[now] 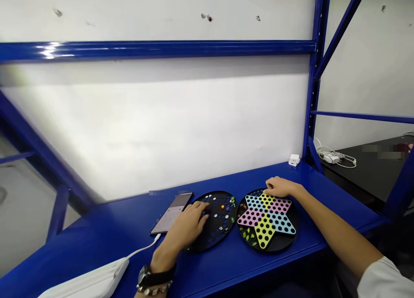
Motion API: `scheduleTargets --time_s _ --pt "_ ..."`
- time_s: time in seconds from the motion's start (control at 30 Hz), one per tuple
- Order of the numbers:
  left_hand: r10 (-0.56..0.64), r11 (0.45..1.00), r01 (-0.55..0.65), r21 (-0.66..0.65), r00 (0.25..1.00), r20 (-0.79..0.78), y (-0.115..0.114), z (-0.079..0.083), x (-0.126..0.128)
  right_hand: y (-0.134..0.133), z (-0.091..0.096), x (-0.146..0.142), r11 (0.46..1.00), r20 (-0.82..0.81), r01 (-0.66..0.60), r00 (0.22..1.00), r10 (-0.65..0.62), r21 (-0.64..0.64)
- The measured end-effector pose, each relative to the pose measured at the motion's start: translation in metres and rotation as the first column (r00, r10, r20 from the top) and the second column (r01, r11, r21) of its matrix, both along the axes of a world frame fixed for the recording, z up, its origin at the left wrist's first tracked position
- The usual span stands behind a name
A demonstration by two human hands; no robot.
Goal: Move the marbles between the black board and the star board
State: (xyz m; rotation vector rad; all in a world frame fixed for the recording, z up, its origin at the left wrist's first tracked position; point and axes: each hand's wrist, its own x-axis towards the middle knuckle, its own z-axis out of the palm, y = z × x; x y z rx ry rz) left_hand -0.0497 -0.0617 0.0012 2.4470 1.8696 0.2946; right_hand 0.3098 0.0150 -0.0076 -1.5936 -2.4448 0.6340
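Note:
My left hand (190, 220) rests palm down over the left side of a round black tray (223, 229) with holes, its fingers stretched out and apart. Small white, green and orange pieces lie on that tray. To its right is another round black tray (289, 242) bearing a star-shaped Chinese checkers board (265, 216) in yellow, pink and light blue with black holes. At the far edge of this board my right hand (277, 187) has its fingers curled down and closed near the yellow tip. Whatever it may hold is hidden. Green pieces (247, 235) lie beside the star.
A phone (171, 214) on a white cable lies left of the trays, near a white power bank-like device (90, 280). A white charger (294, 160) stands at the blue table's (142, 211) back right. Blue frame posts (312, 95) rise behind; a black table (365, 164) is at right.

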Motion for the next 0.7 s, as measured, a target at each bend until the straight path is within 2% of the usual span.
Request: scheduleTargets --time_s 0.07,0.17,0.3,0.4,0.47,0.57,0.7 --pt "0.032 0.999 -0.033 -0.035 0.999 -0.039 0.003 -0.007 -0.011 0.000 -0.001 0.000 1.000 0.000 0.000 1.000 0.000 0.002" --pt "0.020 0.998 -0.021 -0.057 1.000 -0.015 0.002 -0.010 -0.010 0.001 -0.002 0.000 1.000 0.002 -0.003 1.000 0.003 -0.003" --pt "-0.017 0.996 0.024 -0.087 0.997 0.082 0.000 -0.009 -0.001 0.001 -0.003 0.000 1.000 0.005 -0.008 1.000 0.008 -0.005" --pt "-0.018 0.997 0.027 -0.070 0.992 0.123 0.002 -0.006 -0.005 0.001 -0.002 0.000 1.000 0.005 -0.005 1.000 0.005 -0.005" --pt "0.009 1.000 -0.007 -0.017 0.993 0.118 0.007 -0.003 -0.017 0.000 -0.001 -0.001 1.000 0.004 -0.003 1.000 0.003 -0.003" --pt "0.099 0.992 -0.104 0.068 0.992 0.073 0.021 0.000 -0.048 -0.002 0.001 -0.001 1.000 -0.003 -0.005 1.000 0.005 -0.003" --pt "0.225 0.973 -0.222 0.061 0.974 -0.037 0.040 0.003 -0.097 -0.002 0.000 -0.001 1.000 -0.004 -0.001 1.000 0.001 -0.006"
